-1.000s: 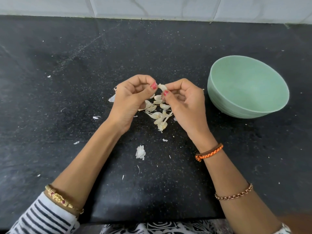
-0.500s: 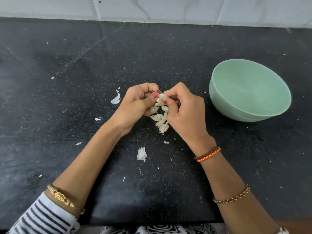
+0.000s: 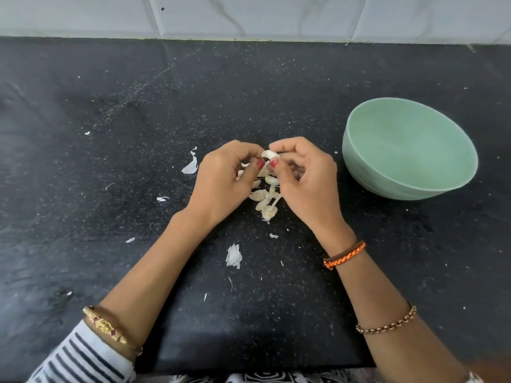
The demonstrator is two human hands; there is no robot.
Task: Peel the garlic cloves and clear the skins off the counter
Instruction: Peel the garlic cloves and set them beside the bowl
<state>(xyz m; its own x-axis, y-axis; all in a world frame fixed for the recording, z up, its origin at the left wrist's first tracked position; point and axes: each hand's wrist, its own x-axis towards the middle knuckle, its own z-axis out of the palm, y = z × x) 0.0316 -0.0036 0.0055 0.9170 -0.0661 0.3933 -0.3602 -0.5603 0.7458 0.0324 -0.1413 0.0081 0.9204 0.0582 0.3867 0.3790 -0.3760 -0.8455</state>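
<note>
Looking down from the head camera, I see a black speckled counter with a pale green bowl standing well right of centre, tilted in this wide view so its inside faces me; I can make out nothing in it. A tiled wall runs along the far edge. Loose skins lie scattered near the middle: a curled white piece just left of the left hand, a flat flake nearer to me between the forearms, and smaller chips further left.

My left hand and right hand meet above the counter, fingers curled, thumbs almost touching, and together they pinch one garlic clove at their far side. Only the top of that clove shows, a pale curved hump; the rest is buried behind thumbs and fingertips, so I cannot tell how much skin is on it. What shows of it runs roughly left to right between the two hands.

Beneath and just near of the hands sits a small pile of cloves and skins, partly covered by both palms; I cannot separate peeled cloves from husk there. A thin stalk in the pile points towards me.

A striped sleeve is cut off at the near left corner, and patterned cloth shows along the near edge.
</note>
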